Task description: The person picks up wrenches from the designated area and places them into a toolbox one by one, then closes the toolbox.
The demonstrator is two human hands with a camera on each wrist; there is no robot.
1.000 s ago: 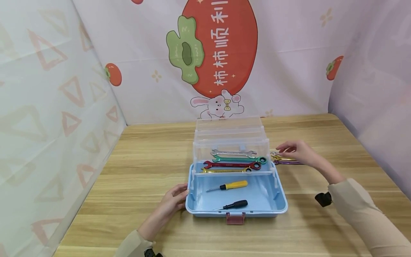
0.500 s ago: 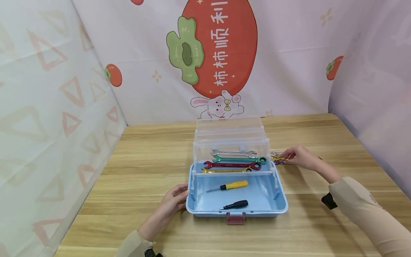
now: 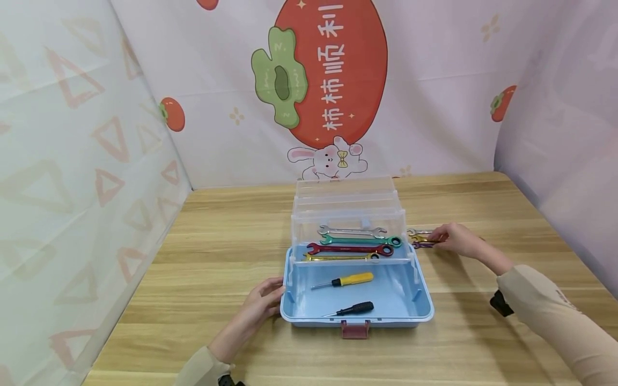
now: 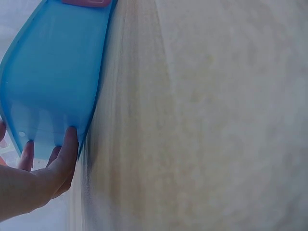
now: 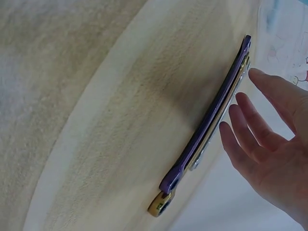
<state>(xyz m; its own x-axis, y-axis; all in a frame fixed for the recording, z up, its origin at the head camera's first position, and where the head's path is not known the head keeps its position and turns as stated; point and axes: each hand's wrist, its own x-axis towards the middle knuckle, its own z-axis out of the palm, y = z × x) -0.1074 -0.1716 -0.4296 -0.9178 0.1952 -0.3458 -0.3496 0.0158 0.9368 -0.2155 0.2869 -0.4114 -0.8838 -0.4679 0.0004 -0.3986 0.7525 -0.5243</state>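
Observation:
My left hand (image 3: 258,303) rests against the left end of the light-blue toolbox (image 3: 396,303), its fingers extended along the wall in the left wrist view. To the box's right, my right hand (image 3: 456,239) is close over three combination wrenches lying side by side on the table. They are a silver wrench (image 3: 420,232), a gold wrench (image 5: 159,206) and a purple wrench (image 5: 207,120). In the right wrist view its fingers are spread and loosely bent beside the wrenches, with nothing between them. In the head view the hand hides the wrenches' right ends.
The toolbox stands with its clear lid (image 3: 345,187) raised. Silver, green (image 3: 357,240), red (image 3: 347,249) and gold wrenches show in its clear tray. A yellow screwdriver (image 3: 356,278) and a black screwdriver (image 3: 357,307) lie in the bottom. A pink latch (image 3: 354,329) hangs in front.
My right hand has come down closer to the table wrenches, then shifted slightly to the right, uncovering more of their left ends. The left hand and toolbox stay in place.

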